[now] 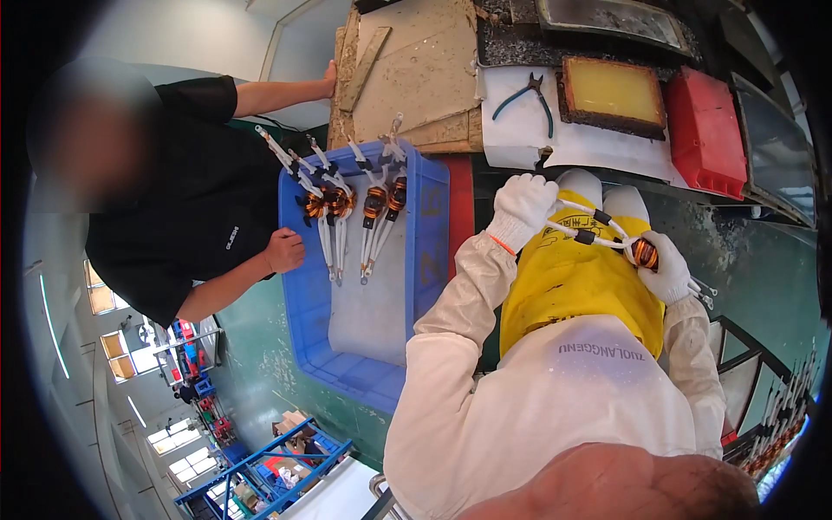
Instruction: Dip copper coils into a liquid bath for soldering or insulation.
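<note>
My right hand (666, 270), in a white glove, is closed around a copper-wound coil (644, 253) above my lap. White sleeved leads (598, 236) with black bands run from the coil to my left hand. Other lead ends stick out past my right hand. My left hand (524, 211), also gloved, is closed at the far ends of the leads; its fingertips hide what they pinch. A small dark piece (543, 159) shows just beyond those fingers, its kind unclear. Yellow cloth (576, 295) covers my lap under the coil.
A blue bin (347, 373) at left holds several similar coils (374, 204). Beside it stands a person in black (186, 191). On the bench lie pliers (530, 102), a tray of yellow material (612, 94) and a red bin (706, 130). More leads (784, 425) stand at lower right.
</note>
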`<state>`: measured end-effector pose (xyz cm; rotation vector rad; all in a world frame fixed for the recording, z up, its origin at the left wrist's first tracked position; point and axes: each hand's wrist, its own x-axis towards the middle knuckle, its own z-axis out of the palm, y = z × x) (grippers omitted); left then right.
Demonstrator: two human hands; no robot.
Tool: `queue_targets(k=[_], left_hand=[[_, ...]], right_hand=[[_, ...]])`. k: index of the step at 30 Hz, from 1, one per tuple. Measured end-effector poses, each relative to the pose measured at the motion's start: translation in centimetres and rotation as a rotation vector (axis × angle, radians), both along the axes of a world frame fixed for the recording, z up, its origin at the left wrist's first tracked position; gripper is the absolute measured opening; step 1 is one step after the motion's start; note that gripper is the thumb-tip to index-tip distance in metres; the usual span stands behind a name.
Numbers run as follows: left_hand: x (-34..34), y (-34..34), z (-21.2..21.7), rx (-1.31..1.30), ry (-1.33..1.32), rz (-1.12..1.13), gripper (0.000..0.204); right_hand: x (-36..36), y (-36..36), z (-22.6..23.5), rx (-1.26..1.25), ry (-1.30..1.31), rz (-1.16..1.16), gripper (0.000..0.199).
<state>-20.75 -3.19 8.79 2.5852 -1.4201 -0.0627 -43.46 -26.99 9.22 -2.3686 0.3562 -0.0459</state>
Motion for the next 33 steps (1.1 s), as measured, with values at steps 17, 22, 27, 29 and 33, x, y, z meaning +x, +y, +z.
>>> queue_targets(k=[17, 22, 27, 29, 33], left_hand=[[1.2, 8.1, -0.7, -0.723, 0.811, 0.649, 0.029], [-1.9, 7.3, -0.6, -0.698, 0.879, 0.458, 0.038], [-2.2, 6.1, 0.5, -0.362, 0.510, 0.387, 0.021], [-2.7, 6.5, 0.3, -0.433, 0.521, 0.421, 0.020], [-4.1, 6.4, 1.1, -0.377, 0.454, 0.486, 0.020]], right_hand=[[-0.4, -1.1, -0.7, 0.037, 0.019, 0.007, 0.053], [-0.2, -0.9, -0.4, 0.046, 0.044, 0.002, 0.054], [-0.6, -1.1, -0.9, 0.028, 0.018, 0.003, 0.053], [-0.6, -0.9, -0.9, 0.051, -0.020, 0.015, 0.053], [-1.0, -1.1, -1.7, 0.086, -0.047, 0.022, 0.053]])
